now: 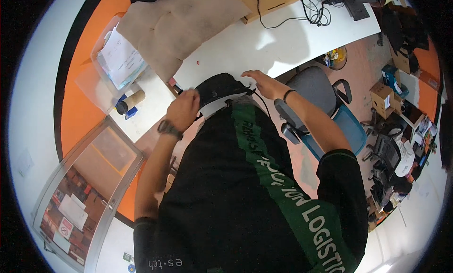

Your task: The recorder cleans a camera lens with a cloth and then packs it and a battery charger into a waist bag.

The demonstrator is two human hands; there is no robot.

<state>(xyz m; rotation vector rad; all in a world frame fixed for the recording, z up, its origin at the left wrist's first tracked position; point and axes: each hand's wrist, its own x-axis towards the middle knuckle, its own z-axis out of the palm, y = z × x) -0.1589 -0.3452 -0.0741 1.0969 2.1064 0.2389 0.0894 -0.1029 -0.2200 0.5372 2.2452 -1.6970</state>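
A black waist pouch (pixel 219 90) sits against the front of my body at waist height, with a thin dark cable (pixel 263 103) hanging from its right end. Close by the pouch's left end, my left hand (pixel 185 108) is closed, a little blurred, with a dark watch on its wrist. Whatever its fingers may grip is hidden. My right hand (pixel 265 84) is just beyond the right end of the pouch, fingers loosely stretched out and nothing seen in them. A dark band circles that wrist.
Ahead stands a white table (pixel 226 51) bearing a beige cushion (pixel 177 25), a cardboard box (pixel 276 2) and cables (pixel 317 13). A clear tray of papers (pixel 120 58) and a tumbler (pixel 132 102) lie left. An office chair (pixel 309 91) stands right; a glazed door (pixel 89 193) is at left.
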